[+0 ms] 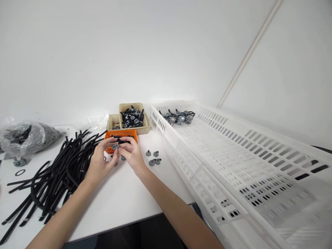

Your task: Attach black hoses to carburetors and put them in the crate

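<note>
Just in front of an orange basket [133, 132], my two hands meet around a small grey round plastic fitting [115, 147]. My left hand [100, 162] pinches it between thumb and fingers. From the other side, my right hand [131, 154] has its fingers bent, the thumb close to the same fitting; whether it grips the fitting or a small piece of its own is hidden. Dark parts lie in the basket behind the fingers. Under and beside the hands, several similar grey fittings [151, 162] stand on the white table [116, 204].
Black hoses [62, 173] lie piled at left, near a black ring [20, 172] and a clear plastic bag [33, 140] of parts. Behind the basket, a beige bin [131, 104] holds grey-and-black parts. A long white crate [178, 155] fills the right, with several assemblies [180, 117] at its far end.
</note>
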`<state>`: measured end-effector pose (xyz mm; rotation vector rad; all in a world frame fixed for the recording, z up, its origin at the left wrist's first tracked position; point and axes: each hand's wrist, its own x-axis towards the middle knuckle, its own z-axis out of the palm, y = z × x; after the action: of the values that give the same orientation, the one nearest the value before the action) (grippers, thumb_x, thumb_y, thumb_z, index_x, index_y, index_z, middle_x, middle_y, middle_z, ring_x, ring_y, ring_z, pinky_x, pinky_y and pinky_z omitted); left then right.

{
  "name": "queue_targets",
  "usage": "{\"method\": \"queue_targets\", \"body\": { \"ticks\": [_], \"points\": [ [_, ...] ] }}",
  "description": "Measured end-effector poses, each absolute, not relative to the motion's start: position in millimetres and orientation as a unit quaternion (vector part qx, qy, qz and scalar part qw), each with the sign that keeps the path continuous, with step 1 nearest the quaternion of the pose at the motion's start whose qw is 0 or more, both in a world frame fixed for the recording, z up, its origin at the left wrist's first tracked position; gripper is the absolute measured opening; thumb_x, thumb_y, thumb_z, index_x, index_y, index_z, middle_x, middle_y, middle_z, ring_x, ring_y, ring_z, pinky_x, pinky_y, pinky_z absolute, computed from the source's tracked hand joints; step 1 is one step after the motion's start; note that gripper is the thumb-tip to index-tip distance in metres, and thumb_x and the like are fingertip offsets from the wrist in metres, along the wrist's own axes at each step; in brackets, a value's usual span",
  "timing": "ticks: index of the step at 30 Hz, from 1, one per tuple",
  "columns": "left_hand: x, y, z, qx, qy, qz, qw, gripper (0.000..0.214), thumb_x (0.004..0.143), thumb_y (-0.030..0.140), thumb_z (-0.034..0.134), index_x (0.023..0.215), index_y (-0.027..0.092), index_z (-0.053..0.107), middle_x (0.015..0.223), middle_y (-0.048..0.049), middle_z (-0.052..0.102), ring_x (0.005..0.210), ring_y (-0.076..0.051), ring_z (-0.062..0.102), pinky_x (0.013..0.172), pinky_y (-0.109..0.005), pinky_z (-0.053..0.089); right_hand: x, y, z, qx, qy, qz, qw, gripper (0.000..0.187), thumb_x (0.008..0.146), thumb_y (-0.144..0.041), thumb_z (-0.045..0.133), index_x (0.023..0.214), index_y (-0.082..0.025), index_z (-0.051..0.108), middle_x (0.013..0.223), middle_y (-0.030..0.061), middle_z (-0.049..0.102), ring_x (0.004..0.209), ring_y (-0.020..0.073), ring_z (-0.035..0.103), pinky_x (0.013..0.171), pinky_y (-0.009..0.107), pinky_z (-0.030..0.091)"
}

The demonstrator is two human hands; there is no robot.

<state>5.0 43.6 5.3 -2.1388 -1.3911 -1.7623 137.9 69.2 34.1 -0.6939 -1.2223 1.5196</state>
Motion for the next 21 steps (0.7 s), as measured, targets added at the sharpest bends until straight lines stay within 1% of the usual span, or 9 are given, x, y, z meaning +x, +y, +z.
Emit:
{"method": "queue_targets", "body": {
  "ticks": [5,12,21],
  "points": [
    [3.4,45.3,4.7,-0.684,-0.465,-0.561,0.031,0.045,0.086,0.023,0.061,0.127,0.02,0.044,0.116,-0.0118,0.064,0.103,-0.023,0.065,0.09,-0.045,0.052,136.8,70.5,32.9,-0.284,-0.505,0.629,0.518,0.034,0.063,-0.021,0.069,0.095,-0.022,0.055,0.075,-0.0032,0.066,0.07,0.014,0.065,0.059,0.025,0.053],
    [2.4,45.3,4.5,-0.676,-0.476,-0.561,0.03,0.042,0.088,0.026,0.059,0.127,0.02,0.045,0.11,-0.0105,0.067,0.104,-0.022,0.065,0.092,-0.044,0.051,134.7,72.7,30.4,-0.284,-0.498,0.622,0.532,0.036,0.063,-0.021,0.069,0.096,-0.022,0.054,0.079,-0.0023,0.065,0.072,0.0139,0.065,0.058,0.024,0.053],
    [2.5,45.0,3.2,-0.666,-0.487,-0.564,0.014,0.041,0.089,0.031,0.059,0.126,0.02,0.045,0.113,-0.0119,0.067,0.106,-0.023,0.064,0.092,-0.046,0.05,134.0,74.4,26.0,-0.282,-0.532,0.563,0.566,0.036,0.065,-0.021,0.068,0.099,-0.023,0.054,0.084,-0.0004,0.066,0.075,0.0153,0.066,0.067,0.029,0.056]
  ]
}}
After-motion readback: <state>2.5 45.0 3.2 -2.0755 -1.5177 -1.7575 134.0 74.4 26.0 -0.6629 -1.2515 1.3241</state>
